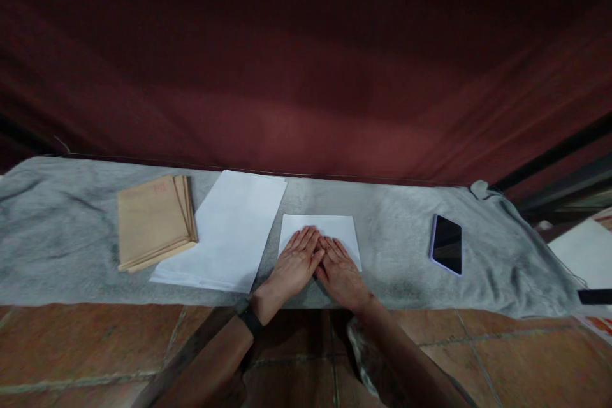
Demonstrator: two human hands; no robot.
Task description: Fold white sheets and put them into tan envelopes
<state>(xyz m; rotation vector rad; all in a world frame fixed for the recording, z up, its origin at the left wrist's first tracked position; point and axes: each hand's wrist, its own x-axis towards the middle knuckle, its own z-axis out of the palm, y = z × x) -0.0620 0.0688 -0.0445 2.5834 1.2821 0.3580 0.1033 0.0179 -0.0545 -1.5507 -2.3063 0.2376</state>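
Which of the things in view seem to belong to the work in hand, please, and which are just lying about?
Likely in use:
- white paper under the left hand and right hand
- larger white sheets
- brown envelopes, probably

Apparently just lying about:
- phone
- pale sheet at far right

Looks like an indoor room, perhaps in a home, though uncertain. Shows terracotta-coloured floor tiles (530,360) at 6 o'clock, a dark red backdrop (306,76) at 12, and soft grey cloth (392,223) from 8 to 4, bearing white paper (335,223) and 1 phone (447,245).
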